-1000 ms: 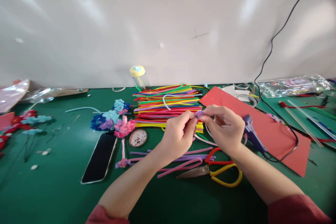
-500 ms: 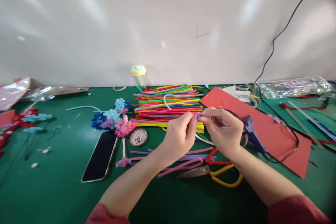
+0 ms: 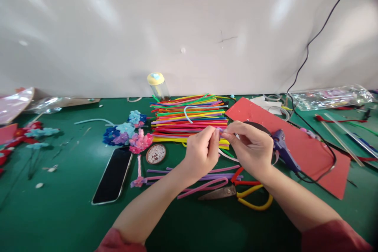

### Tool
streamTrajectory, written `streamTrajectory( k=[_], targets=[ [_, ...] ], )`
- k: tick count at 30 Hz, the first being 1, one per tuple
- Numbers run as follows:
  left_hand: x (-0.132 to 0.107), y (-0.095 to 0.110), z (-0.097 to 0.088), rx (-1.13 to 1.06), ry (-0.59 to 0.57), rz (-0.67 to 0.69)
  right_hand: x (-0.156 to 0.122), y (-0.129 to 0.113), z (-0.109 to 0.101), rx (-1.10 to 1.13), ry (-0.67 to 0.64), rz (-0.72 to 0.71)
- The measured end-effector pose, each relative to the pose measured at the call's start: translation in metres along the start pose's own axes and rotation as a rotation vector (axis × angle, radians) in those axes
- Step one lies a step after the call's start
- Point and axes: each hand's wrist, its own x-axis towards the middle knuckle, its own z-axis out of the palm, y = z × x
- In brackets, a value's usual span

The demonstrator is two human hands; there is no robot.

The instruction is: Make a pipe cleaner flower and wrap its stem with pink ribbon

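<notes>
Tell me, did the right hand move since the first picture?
Yes, slightly: the right hand has shifted left, judged against the red board.

1. Near: open green tabletop (image 3: 218, 228) between the forearms (image 3: 156, 202), up to the scissors (image 3: 230, 192).
2. Middle: left hand (image 3: 202, 150) and right hand (image 3: 254, 146) meet at a purple piece (image 3: 220, 130), closing the way through.
3. Left: open strip just beside the phone (image 3: 113, 175).
4. Right: glue gun (image 3: 285, 151) and looping black cord (image 3: 307, 53) obstruct the red sheet (image 3: 313, 153).
5. Far: white partition (image 3: 177, 19) blocks.
</notes>
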Motion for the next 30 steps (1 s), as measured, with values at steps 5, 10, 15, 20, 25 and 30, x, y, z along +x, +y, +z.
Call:
streamTrajectory(
  k=[5,10,15,20,25,30],
  targets=[
    [0.001,0.002,-0.002,-0.059,-0.028,-0.035,0.006,-0.003,-0.007,-0.017,-0.124,-0.070],
    [0.002,0.003,-0.004,-0.175,-0.042,-0.131,0.008,0.000,-0.011,0.027,-0.191,-0.023],
    [0.003,0.003,-0.005,-0.294,-0.089,-0.193,0.009,0.004,-0.008,0.072,-0.169,-0.093],
    [0.003,0.002,-0.007,-0.320,-0.150,-0.193,0.013,0.004,-0.011,0.072,-0.205,-0.155],
    [0.007,0.002,-0.011,-0.377,-0.280,-0.227,0.017,0.005,-0.017,0.077,-0.253,-0.145],
    [0.011,0.003,-0.018,-0.504,-0.381,-0.291,0.017,0.008,-0.018,0.124,-0.229,-0.128]
  ],
)
